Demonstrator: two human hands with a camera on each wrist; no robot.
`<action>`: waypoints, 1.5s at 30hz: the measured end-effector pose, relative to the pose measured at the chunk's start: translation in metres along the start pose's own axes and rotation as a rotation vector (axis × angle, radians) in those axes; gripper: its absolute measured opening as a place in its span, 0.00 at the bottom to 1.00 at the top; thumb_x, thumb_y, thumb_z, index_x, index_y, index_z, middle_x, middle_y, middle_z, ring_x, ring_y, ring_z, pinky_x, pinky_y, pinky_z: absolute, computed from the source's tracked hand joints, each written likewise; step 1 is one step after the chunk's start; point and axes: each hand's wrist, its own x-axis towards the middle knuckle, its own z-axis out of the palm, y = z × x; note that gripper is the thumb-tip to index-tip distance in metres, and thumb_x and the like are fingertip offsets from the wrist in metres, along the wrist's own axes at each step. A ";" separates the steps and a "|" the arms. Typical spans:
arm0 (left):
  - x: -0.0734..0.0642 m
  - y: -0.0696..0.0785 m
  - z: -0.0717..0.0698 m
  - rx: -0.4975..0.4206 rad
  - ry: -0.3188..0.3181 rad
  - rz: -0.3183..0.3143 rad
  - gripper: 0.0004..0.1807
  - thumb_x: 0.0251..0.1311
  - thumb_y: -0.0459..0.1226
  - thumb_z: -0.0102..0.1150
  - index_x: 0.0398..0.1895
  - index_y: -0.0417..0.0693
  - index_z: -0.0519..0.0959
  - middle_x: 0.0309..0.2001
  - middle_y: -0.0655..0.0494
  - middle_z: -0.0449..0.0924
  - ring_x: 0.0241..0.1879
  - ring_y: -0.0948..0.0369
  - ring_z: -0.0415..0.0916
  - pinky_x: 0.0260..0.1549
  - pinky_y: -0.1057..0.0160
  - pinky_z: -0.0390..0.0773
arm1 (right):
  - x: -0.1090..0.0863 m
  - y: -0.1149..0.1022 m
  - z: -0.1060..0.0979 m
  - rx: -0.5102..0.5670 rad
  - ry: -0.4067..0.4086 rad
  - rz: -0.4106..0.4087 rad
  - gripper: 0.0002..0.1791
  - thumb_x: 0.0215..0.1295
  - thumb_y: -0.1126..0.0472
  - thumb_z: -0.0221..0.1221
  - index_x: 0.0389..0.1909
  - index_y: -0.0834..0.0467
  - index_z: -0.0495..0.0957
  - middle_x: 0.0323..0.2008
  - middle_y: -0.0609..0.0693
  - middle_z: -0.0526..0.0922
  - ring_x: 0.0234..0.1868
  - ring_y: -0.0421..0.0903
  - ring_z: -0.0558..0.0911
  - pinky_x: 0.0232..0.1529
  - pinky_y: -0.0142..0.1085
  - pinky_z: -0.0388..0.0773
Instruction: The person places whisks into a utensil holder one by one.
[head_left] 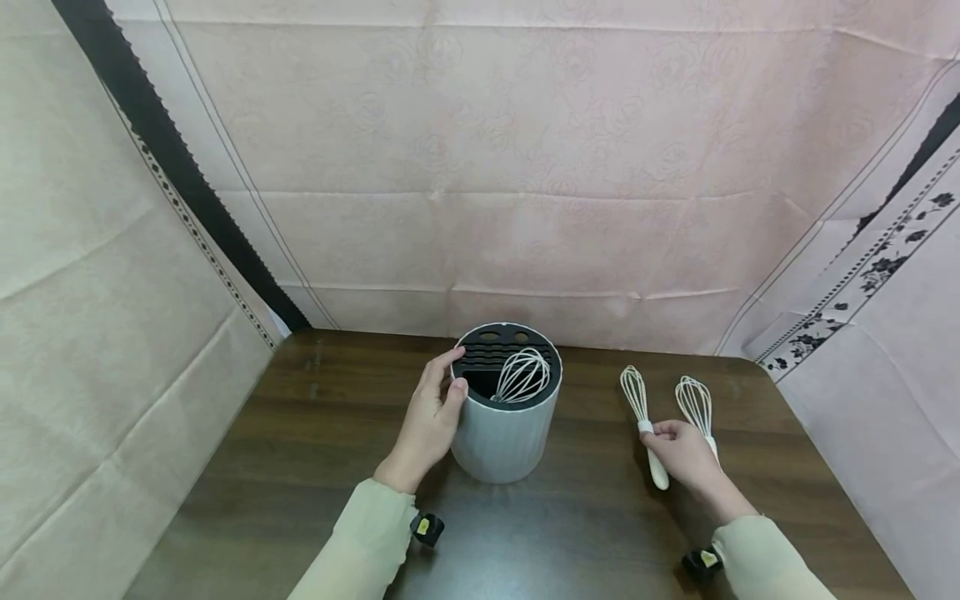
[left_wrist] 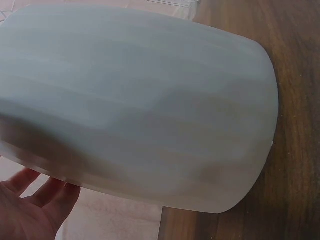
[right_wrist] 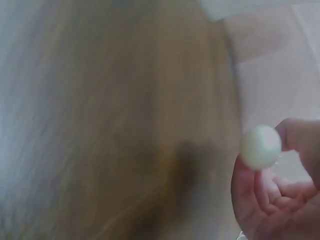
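A pale grey utensil holder (head_left: 501, 446) with a black slotted lid (head_left: 491, 357) stands upright on the table. The wire head of one whisk (head_left: 522, 377) sticks up from its large opening; the rest is hidden inside. My left hand (head_left: 429, 417) holds the holder's left side, fingers and thumb near the rim. To the right, my right hand (head_left: 686, 452) pinches a cream-handled whisk (head_left: 654, 458) between thumb and fingers, wires pointing away. In the right wrist view, the round end of its handle (right_wrist: 261, 147) shows. Another whisk (head_left: 696, 404) lies beside that hand, its handle partly hidden.
A dark brown wooden table (head_left: 315, 492) carries everything. Pale patterned cloth (head_left: 540, 167) hangs behind it, with more cloth at both sides. A black device is strapped at each wrist.
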 end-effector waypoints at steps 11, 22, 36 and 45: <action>0.000 -0.001 -0.001 -0.002 0.008 0.004 0.24 0.74 0.46 0.43 0.71 0.66 0.59 0.67 0.55 0.61 0.61 0.54 0.68 0.57 0.49 0.70 | -0.017 -0.068 -0.009 0.607 -0.140 -0.048 0.27 0.71 0.54 0.56 0.57 0.73 0.66 0.40 0.51 0.79 0.39 0.42 0.79 0.40 0.35 0.79; 0.000 -0.001 0.000 -0.007 0.008 0.004 0.24 0.74 0.47 0.42 0.71 0.65 0.59 0.67 0.55 0.60 0.61 0.54 0.67 0.58 0.49 0.70 | -0.034 -0.118 -0.012 0.805 -0.176 -0.268 0.17 0.69 0.62 0.57 0.52 0.67 0.67 0.40 0.55 0.81 0.41 0.50 0.83 0.43 0.41 0.81; 0.000 0.000 0.000 -0.006 0.007 0.004 0.24 0.74 0.47 0.42 0.71 0.64 0.59 0.67 0.55 0.60 0.62 0.54 0.66 0.59 0.48 0.69 | -0.037 -0.178 -0.007 1.037 0.116 -0.471 0.13 0.66 0.69 0.58 0.48 0.63 0.66 0.39 0.56 0.80 0.38 0.48 0.83 0.37 0.36 0.81; 0.000 0.001 0.001 -0.008 0.008 0.006 0.24 0.74 0.48 0.42 0.71 0.64 0.59 0.67 0.55 0.60 0.62 0.54 0.66 0.59 0.49 0.68 | -0.036 -0.216 0.009 1.179 0.303 -0.473 0.12 0.66 0.67 0.59 0.47 0.61 0.70 0.39 0.55 0.76 0.35 0.46 0.81 0.37 0.38 0.81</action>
